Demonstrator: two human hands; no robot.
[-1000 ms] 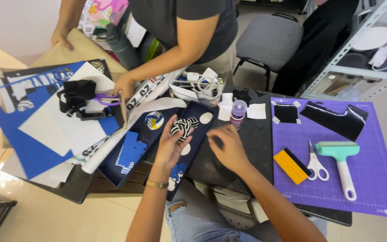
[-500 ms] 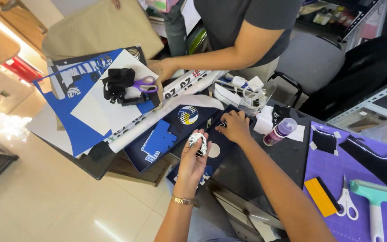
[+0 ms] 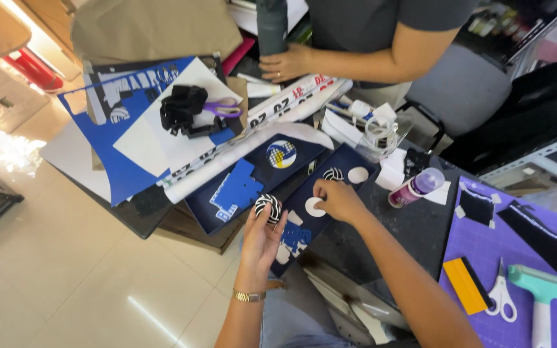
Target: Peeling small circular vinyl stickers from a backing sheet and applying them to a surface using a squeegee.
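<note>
Care suits this: left hand (image 3: 262, 235) pinches striped disc (image 3: 267, 207); right hand (image 3: 336, 200) fingertips press white circle (image 3: 315, 207) flat, squarely.

Right of the hands lies a purple mat (image 3: 485, 251) with white scissors (image 3: 501, 295), an orange scraper (image 3: 467, 285) and a teal roller (image 3: 541, 290). A small purple-capped bottle (image 3: 414, 188) lies nearer. Up and left, purple-handled scissors (image 3: 222, 108) rest on blue and white sheets (image 3: 124, 151).
</note>
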